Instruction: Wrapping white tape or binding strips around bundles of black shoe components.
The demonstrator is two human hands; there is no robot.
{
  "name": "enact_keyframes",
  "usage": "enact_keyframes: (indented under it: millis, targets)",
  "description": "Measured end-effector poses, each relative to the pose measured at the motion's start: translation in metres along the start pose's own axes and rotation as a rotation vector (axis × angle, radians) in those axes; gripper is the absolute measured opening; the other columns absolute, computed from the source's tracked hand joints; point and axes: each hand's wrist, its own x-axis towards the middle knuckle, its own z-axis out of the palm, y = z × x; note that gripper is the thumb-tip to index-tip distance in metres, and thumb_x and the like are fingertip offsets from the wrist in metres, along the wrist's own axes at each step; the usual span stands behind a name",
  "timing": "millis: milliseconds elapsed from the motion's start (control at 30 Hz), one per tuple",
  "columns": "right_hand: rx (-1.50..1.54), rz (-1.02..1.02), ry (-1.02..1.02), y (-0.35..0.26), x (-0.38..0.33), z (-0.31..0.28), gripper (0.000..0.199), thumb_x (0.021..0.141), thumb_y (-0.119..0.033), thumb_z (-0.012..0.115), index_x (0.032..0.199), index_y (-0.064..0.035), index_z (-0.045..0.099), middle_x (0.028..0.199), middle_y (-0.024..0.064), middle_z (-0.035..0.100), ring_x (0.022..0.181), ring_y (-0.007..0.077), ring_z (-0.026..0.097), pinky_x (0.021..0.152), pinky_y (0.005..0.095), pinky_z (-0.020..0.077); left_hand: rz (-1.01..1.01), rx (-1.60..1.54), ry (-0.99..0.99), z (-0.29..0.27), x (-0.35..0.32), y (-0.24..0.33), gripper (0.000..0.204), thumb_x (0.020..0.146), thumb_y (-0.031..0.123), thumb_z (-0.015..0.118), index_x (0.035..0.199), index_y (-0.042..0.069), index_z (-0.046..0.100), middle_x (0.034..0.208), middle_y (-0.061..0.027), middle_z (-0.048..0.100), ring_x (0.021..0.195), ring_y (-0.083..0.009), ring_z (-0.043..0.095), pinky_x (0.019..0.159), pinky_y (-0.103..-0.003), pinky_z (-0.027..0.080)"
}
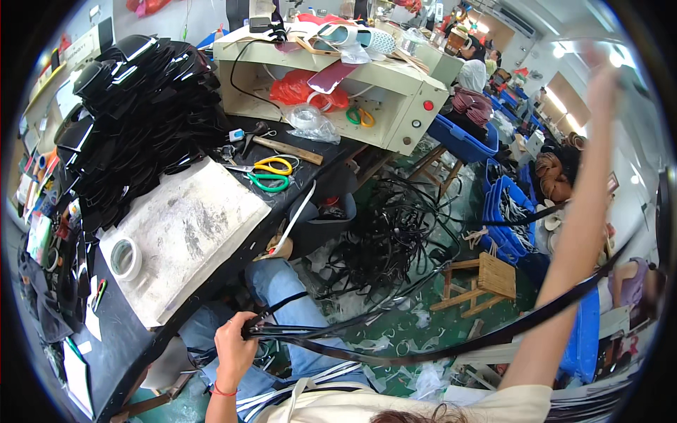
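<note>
My left hand [234, 347], with a red cord on its wrist, is closed around a bundle of long black strips [310, 331] above my jeans-clad lap. One wide black strip [437, 356] bows out from that bundle to the right and curves up beneath my right forearm. My right arm is stretched high to the upper right, and motion smears my right hand [601, 67], so its fingers and anything in them cannot be made out. A tangled heap of black strips [384, 236] lies on the green floor beyond my knees, with strands running to the right.
At left, a black worktable [134, 352] holds a stained white board [194, 229], a tape roll [125, 259], scissors [271, 175], a hammer [289, 149] and a tall stack of black pieces [141, 120]. Wooden stools [486, 278] and blue crates [504, 218] stand at right; other people are farther back.
</note>
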Motion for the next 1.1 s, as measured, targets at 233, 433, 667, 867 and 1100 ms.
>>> enact_keyframes:
  millis: [233, 433, 667, 867, 1100]
  targets:
    - [0.17, 0.217, -0.104, 0.065, -0.135, -0.019, 0.033, 0.094, -0.03, 0.051, 0.107, 0.0002, 0.049, 0.092, 0.0077, 0.06, 0.082, 0.0156, 0.059, 0.073, 0.025, 0.0479, -0.07, 0.217, 0.258, -0.046, -0.016, -0.058, 0.033, 0.061, -0.01, 0.051, 0.09, 0.004, 0.061, 0.076, -0.0193, 0.062, 0.074, -0.0387, 0.059, 0.065, -0.042, 0.045]
    - [-0.089, 0.208, -0.204, 0.021, -0.153, -0.011, 0.061, 0.082, -0.024, 0.07, 0.123, 0.001, 0.032, 0.092, 0.0112, 0.059, 0.074, 0.0122, 0.058, 0.063, 0.0229, 0.0459, -0.129, 0.334, 0.285, -0.056, -0.033, -0.12, 0.035, 0.061, -0.009, 0.048, 0.091, 0.004, 0.059, 0.08, -0.0203, 0.061, 0.078, -0.0393, 0.058, 0.069, -0.044, 0.045]
    - [-0.311, 0.752, -0.629, 0.069, -0.408, -0.044, 0.055, 0.08, -0.025, 0.07, 0.122, -0.0033, 0.042, 0.069, 0.0019, 0.053, 0.059, 0.0132, 0.049, 0.057, 0.0257, 0.0402, -0.385, 0.691, 0.059, -0.057, -0.065, -0.18, 0.044, 0.07, 0.005, 0.062, 0.112, 0.006, 0.053, 0.109, -0.0148, 0.058, 0.103, -0.0346, 0.053, 0.091, -0.043, 0.041]
    - [-0.259, 1.007, -0.592, 0.042, -0.479, -0.077, 0.052, 0.082, -0.017, 0.069, 0.123, -0.0048, 0.04, 0.076, 0.0045, 0.056, 0.064, 0.0125, 0.055, 0.056, 0.0223, 0.0428, 0.073, 0.24, -0.172, 0.001, -0.04, -0.048, 0.075, 0.058, 0.01, 0.079, 0.125, 0.003, 0.047, 0.126, -0.0167, 0.047, 0.118, -0.0346, 0.045, 0.098, -0.042, 0.04]
    - [0.027, 1.021, -0.146, 0.12, -0.371, -0.134, 0.054, 0.083, -0.005, 0.06, 0.128, -0.0054, 0.03, 0.096, 0.0162, 0.062, 0.081, 0.0234, 0.063, 0.074, 0.0301, 0.0512, -0.002, 0.25, -0.229, 0.104, -0.016, -0.059, 0.033, 0.08, 0.02, 0.064, 0.108, 0.006, 0.054, 0.092, -0.0153, 0.061, 0.083, -0.0299, 0.061, 0.075, -0.042, 0.047]
